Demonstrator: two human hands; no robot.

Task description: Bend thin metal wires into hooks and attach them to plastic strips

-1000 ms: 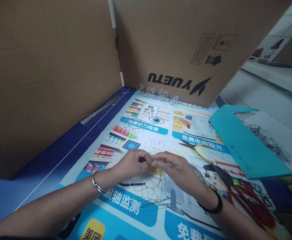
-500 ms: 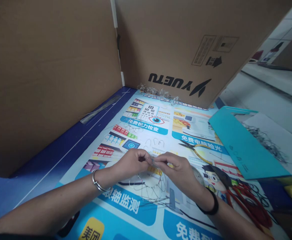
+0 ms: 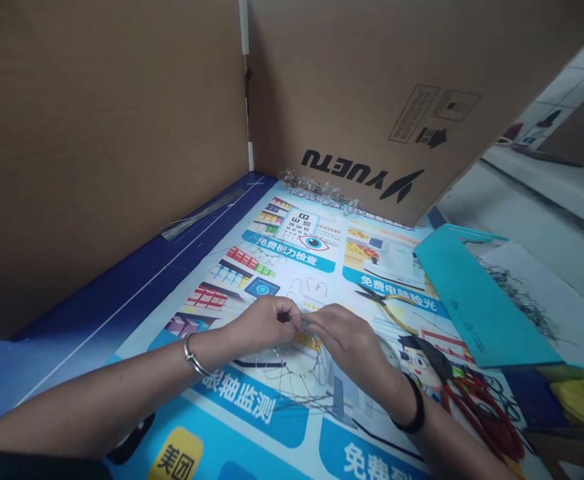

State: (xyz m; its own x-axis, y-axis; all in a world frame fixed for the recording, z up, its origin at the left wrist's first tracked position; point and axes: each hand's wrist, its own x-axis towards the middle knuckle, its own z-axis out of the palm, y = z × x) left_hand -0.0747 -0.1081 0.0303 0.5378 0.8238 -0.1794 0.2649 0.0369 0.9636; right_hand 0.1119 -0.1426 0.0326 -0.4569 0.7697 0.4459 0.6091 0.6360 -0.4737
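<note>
My left hand (image 3: 267, 328) is closed in a pinch, thumb against forefinger, over the printed poster (image 3: 172, 363). From its fingertips runs a loose ring of thin wire (image 3: 292, 378), with several wire ends splaying out below. My right hand (image 3: 348, 339) presses its fingers together against the same wirework, right beside the left fingertips. The exact bit between the fingers is too small to make out. Just beyond my hands lie a few bent wire loops (image 3: 316, 287). Yellow-handled pliers (image 3: 389, 310) rest to the right, jaws apart.
Red-handled scissors (image 3: 479, 407) lie at right near my forearm. Past them sits a turquoise folder (image 3: 477, 310) beside a heap of cut wires (image 3: 519, 300). Cardboard panels (image 3: 352, 87) wall the back and left. Straight wires (image 3: 202, 215) and clumped wire pieces (image 3: 317, 187) lie along them.
My right fingers have straightened and flattened together against the wire, where they were pinching it before. My left hand keeps its pinch. The view has shifted slightly.
</note>
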